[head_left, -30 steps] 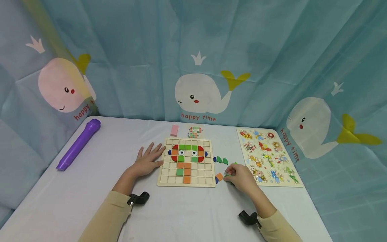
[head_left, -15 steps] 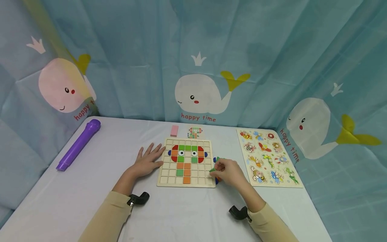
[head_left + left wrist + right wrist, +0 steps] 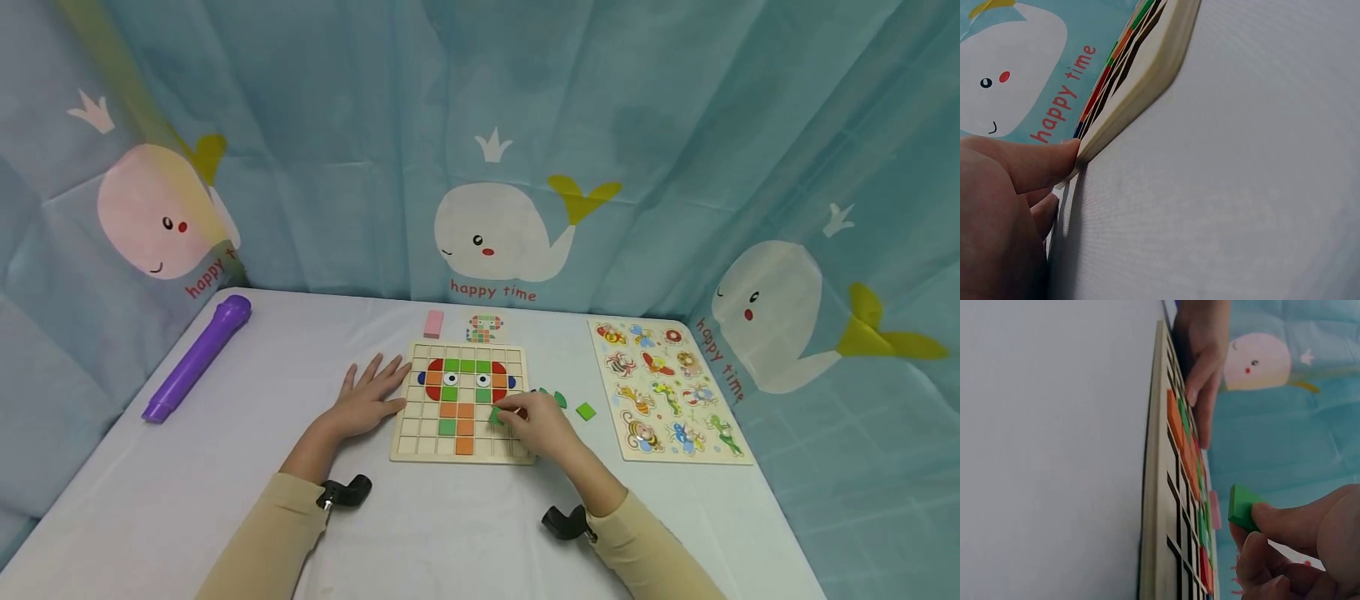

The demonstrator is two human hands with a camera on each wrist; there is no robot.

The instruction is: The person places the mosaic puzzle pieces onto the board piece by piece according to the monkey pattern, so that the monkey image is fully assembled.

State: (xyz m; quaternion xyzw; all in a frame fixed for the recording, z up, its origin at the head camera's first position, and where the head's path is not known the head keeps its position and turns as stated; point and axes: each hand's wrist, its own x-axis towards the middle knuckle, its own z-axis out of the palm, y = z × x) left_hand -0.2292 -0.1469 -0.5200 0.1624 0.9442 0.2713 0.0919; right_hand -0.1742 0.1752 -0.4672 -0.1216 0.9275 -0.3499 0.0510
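A wooden grid board (image 3: 427, 446) lies mid-table, with red, orange, green, blue and eye-printed tiles set in its squares. Over its right half, my right hand (image 3: 543, 425) pinches a green tile (image 3: 1244, 506) between thumb and fingers; the right wrist view shows the tile raised off the board. My left hand (image 3: 365, 404) lies with spread fingers along the board's left edge, and its thumb (image 3: 1047, 165) touches that edge in the left wrist view. Right of the board lie a loose green square tile (image 3: 586, 411) and a green curved tile (image 3: 560, 400), others partly hidden by my right hand.
Behind the board are a pattern card (image 3: 484, 328) and a pink block (image 3: 433, 323). An insect puzzle board (image 3: 671, 392) lies at the right. A purple microphone-shaped tube (image 3: 197, 358) is at the far left. A whale-print curtain (image 3: 337, 208) hangs behind the table.
My right hand has moved left from the loose tiles to above the board, carrying the green tile. The loose green square is uncovered now. My left hand stays in place.
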